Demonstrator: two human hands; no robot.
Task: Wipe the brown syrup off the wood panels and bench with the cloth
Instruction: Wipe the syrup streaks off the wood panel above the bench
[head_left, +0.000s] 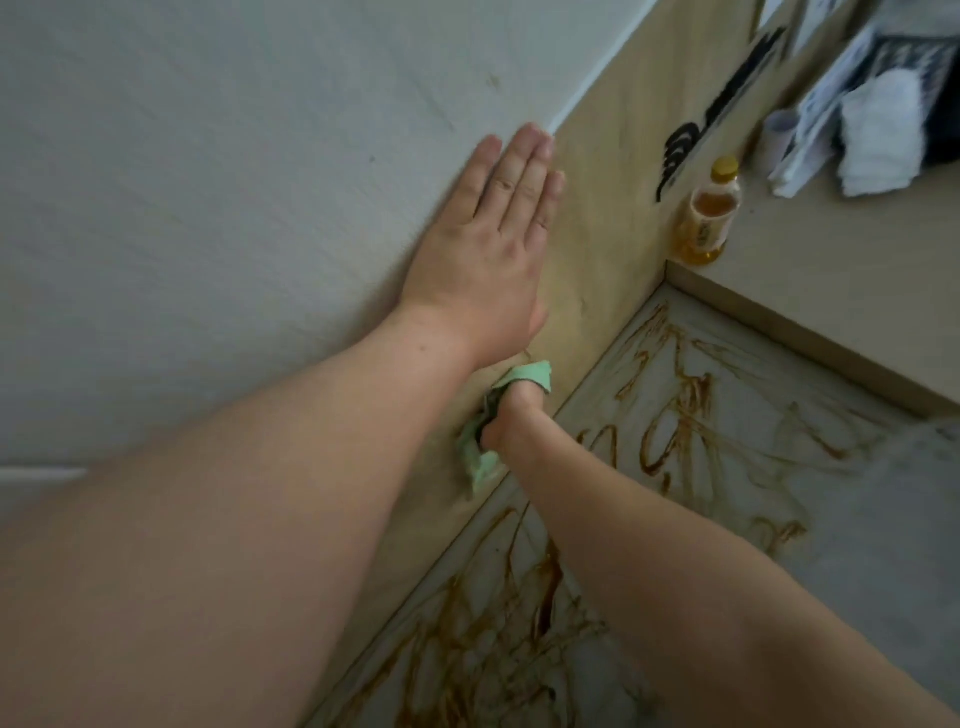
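My left hand (493, 234) lies flat with its fingers together, palm against the pale wall and the top edge of the light wood panel (608, 218). Below it my right hand (511, 421) is closed on a crumpled green cloth (480, 457), pressing it against the lower part of that panel just above the bench. The grey bench surface (857, 519) is covered with looping trails of brown syrup (670, 415), thickest near the panel's foot at the bottom middle.
A bottle of amber liquid with a yellow cap (709, 213) stands on a raised wooden ledge (831, 270) at the right. Behind it lie white towels (878, 135), papers and a small roll. Black lettering (727, 98) marks the panel.
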